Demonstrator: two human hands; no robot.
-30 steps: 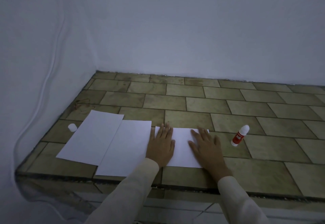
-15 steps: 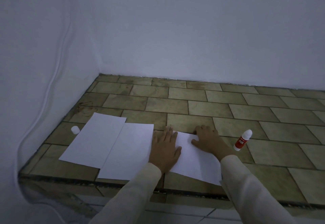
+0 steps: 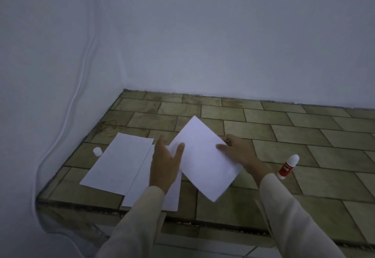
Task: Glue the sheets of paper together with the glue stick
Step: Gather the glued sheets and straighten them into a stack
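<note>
Fingers (image 3: 162, 141) and thumb of the left hand (image 3: 165, 164) are pinched on the left corner of the held sheet (image 3: 203, 156). The opposite edge is pinched likewise by the right hand (image 3: 240, 152), thumb on top and fingers behind. Both hands are thus closed on this one sheet, which is held clear of the desk (image 3: 304, 186) and turned like a diamond, one corner pointing away and one toward the person. Whether a second sheet is stuck beneath it cannot be told.

Two more sheets are laid flat on the tiled desk. The left sheet (image 3: 119, 160) overlaps the edge of the middle sheet (image 3: 172, 199), above which the left hand is held.

The glue stick (image 3: 288, 166) is found lying on the desk to the right of the right hand, near it but apart. Its long axis runs from near-left to far-right, with the white tip pointing away. The right hand is judged much the nearer for a reach to it.

The cap (image 3: 97, 151) is set far to the left, just beside the left sheet.
</note>
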